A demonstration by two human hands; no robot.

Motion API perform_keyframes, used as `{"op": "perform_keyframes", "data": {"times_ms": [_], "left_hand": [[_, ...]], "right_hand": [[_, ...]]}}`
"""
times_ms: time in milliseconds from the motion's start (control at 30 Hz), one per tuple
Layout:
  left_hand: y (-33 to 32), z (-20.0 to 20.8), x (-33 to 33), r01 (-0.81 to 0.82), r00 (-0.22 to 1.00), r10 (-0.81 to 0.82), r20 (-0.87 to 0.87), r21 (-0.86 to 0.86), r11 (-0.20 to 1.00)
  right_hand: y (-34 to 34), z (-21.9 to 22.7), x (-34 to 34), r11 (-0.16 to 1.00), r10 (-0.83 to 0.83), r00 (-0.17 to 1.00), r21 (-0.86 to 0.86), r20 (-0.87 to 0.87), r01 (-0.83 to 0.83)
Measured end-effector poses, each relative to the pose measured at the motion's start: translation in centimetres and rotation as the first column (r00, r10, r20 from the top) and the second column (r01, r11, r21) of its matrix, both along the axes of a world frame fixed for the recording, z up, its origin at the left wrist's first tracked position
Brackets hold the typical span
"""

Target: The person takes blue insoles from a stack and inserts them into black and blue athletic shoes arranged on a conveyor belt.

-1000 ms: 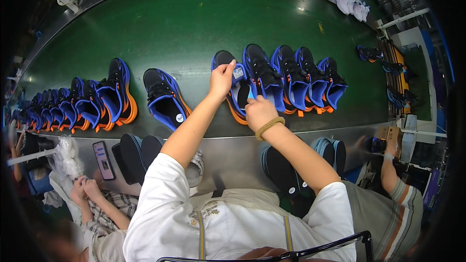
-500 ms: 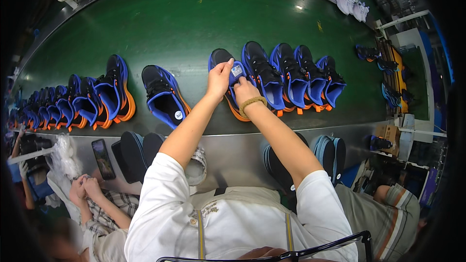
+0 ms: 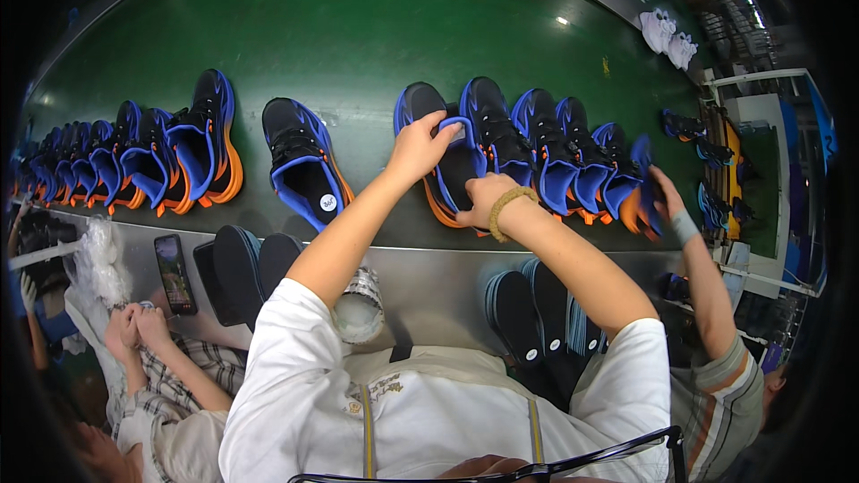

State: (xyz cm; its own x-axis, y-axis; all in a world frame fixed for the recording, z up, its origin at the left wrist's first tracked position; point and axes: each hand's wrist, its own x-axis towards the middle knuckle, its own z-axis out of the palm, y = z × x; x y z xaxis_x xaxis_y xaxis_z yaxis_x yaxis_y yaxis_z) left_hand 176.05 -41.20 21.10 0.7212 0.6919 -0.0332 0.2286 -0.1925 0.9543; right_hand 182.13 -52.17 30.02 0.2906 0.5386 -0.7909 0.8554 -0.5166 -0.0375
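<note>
A black, blue and orange sneaker (image 3: pixel 419 102) lies toe-away on the green conveyor belt (image 3: pixel 376 27) in front of me. My left hand (image 3: pixel 419 148) pinches its raised blue-lined tongue between thumb and fingers. Lower down, my right hand (image 3: pixel 490 200) grips the collar near the heel, a braided band around that wrist. Between my hands the shoe's dark inside shows. To the left, apart from my hands, stands another sneaker (image 3: pixel 300 156) with a round white sticker on its insole. Several matching sneakers (image 3: pixel 492 125) stand close together just right of my right hand.
A long row of sneakers (image 3: pixel 210 139) runs off left. Along the metal ledge are a phone (image 3: pixel 174 274), dark insoles (image 3: pixel 237 268), a tape roll (image 3: pixel 360 311) and stacked insoles (image 3: pixel 514 313). A co-worker's hand (image 3: pixel 664 196) holds a shoe at right; another person's hands (image 3: pixel 139 326) are lower left.
My right hand has moved from the shoe's tongue down to its heel side; my left hand stays at the tongue. A co-worker's arm has come in at the right, holding a shoe.
</note>
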Motion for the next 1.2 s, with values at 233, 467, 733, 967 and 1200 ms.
{"op": "perform_keyframes", "data": {"times_ms": [233,467,733,967,1200], "left_hand": [[0.7,-0.7,-0.6,0.092,0.991,-0.111,-0.071,-0.230,0.969],[0.3,-0.3,-0.1,0.099,0.993,-0.113,-0.032,-0.303,0.948],[-0.2,1.3,-0.5,0.112,0.979,-0.139,-0.152,-0.172,0.979],[-0.8,-0.6,-0.8,0.153,0.988,-0.154,0.007,-0.167,0.974],[-0.7,-0.3,-1.0,0.203,0.975,-0.217,-0.054,-0.197,0.959]], "right_hand": [[-1.1,-1.4,2.0,0.953,-0.005,0.988,0.298,-0.156,0.052],[-1.0,-7.8,0.1,0.753,0.082,0.984,0.638,0.156,-0.164],[-0.4,-7.1,0.6,0.921,0.165,0.984,0.348,0.064,-0.176],[-0.5,-7.1,0.2,0.939,0.327,0.943,0.094,0.059,-0.331],[0.6,-8.7,-0.2,0.871,0.436,0.899,-0.265,0.025,-0.415]]}}
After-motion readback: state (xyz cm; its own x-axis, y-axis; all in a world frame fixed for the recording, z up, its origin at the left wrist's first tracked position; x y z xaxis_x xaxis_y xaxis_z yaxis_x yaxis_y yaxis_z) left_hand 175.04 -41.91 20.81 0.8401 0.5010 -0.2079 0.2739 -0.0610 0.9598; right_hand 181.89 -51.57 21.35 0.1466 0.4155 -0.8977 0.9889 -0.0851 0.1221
